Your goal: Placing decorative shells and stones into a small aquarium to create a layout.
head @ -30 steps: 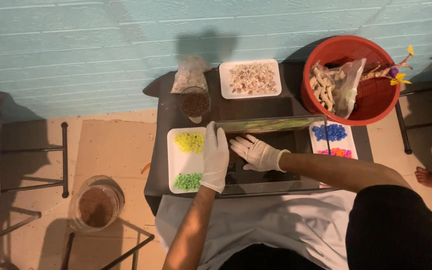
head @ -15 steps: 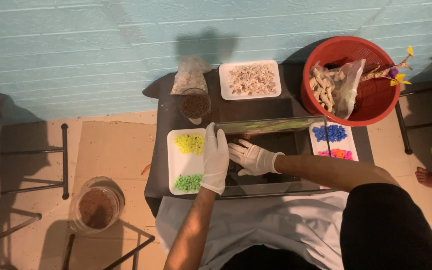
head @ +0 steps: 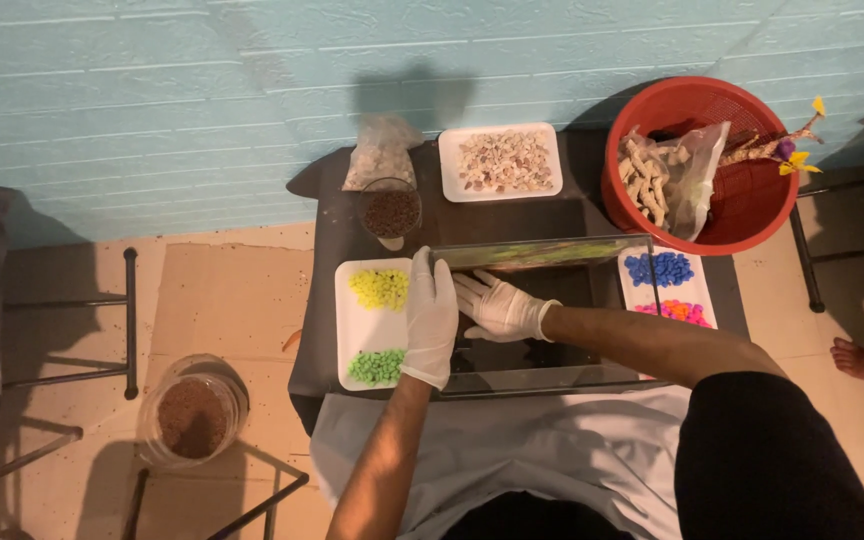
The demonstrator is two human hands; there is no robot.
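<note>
Glass tank (head: 542,310) mid-worktop, long axis parallel to front edge. Left hand (head: 430,318) flat on left wall, fingers spread. Right hand (head: 499,307) inside, spread, nearer floor.

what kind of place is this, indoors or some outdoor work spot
Probably a makeshift craft spot against an outside wall: a painted light-blue brick wall, a small dark table on bare tan floor, and trays of coloured pebbles around a glass tank that both gloved hands work at.
</note>
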